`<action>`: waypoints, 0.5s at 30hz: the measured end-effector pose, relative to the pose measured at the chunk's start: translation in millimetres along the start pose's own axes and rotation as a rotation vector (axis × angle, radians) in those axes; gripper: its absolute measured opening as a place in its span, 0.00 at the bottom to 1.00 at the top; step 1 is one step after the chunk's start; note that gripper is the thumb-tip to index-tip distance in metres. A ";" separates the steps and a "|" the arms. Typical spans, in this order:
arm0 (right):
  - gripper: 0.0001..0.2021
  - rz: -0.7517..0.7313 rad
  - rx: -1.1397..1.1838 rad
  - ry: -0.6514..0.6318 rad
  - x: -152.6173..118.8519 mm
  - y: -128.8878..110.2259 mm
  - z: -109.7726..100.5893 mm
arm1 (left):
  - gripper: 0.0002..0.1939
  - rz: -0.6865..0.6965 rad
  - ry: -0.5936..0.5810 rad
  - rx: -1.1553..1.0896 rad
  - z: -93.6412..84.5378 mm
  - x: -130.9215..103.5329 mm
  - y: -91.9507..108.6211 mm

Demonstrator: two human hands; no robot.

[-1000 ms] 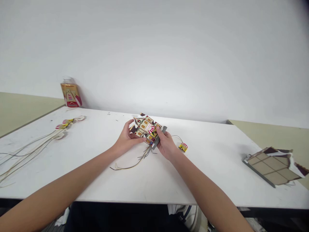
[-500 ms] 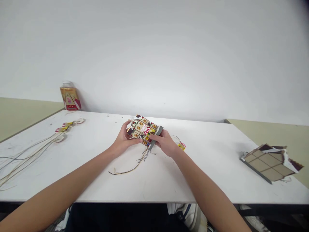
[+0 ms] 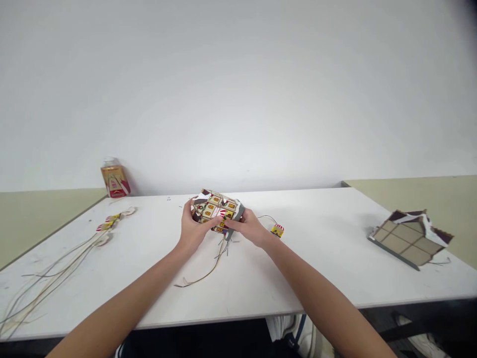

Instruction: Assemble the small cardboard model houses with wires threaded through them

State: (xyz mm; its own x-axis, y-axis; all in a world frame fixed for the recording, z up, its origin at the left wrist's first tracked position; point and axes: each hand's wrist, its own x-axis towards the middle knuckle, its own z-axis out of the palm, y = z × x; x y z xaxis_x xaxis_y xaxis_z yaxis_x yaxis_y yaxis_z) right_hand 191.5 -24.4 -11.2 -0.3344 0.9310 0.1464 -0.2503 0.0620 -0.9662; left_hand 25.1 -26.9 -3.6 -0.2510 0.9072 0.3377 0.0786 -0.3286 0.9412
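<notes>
A small model house (image 3: 216, 208) with cream walls, yellow windows and a grey base lies tilted between my two hands, over the middle of the table. My left hand (image 3: 193, 226) is closed around its roof end, thumb across the front. At the grey base end, my right hand (image 3: 249, 227) grips with its thumb pressed on the front wall. Thin wires (image 3: 208, 272) trail from the house toward me on the tabletop. Just beyond my right hand lies a little yellow piece with a red-and-white striped awning (image 3: 278, 229), with a thin wire attached.
A second model house (image 3: 408, 238) rests on its side at the right of the white table (image 3: 316, 278). On the left lie striped pieces (image 3: 108, 223) with long loose wires (image 3: 55, 278). A gold-and-red bottle (image 3: 116, 180) stands at the back left, near the wall (image 3: 238, 99).
The house has turned in my hands, showing more of its snowy roof edge. My left thumb has shifted up toward my right thumb. The whole view has tilted and shifted slightly.
</notes>
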 end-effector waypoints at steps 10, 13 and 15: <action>0.22 -0.037 0.066 0.057 -0.3 5.4 4.7 | 0.46 0.010 -0.031 0.045 -1.6 0.3 7.2; 0.24 -0.016 0.083 0.053 -3.2 -2.0 5.1 | 0.46 0.025 -0.051 0.046 -0.9 2.1 11.8; 0.25 -0.020 0.079 -0.002 -4.9 -6.6 4.3 | 0.49 0.036 -0.050 0.059 -3.8 6.5 17.0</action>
State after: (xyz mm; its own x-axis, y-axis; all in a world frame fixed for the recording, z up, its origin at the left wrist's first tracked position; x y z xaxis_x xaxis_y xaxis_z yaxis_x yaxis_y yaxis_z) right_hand 190.9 -30.9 -4.6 -0.3302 0.9292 0.1658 -0.3281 0.0517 -0.9432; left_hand 21.1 -27.5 14.5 -0.1989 0.9075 0.3699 0.1439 -0.3463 0.9270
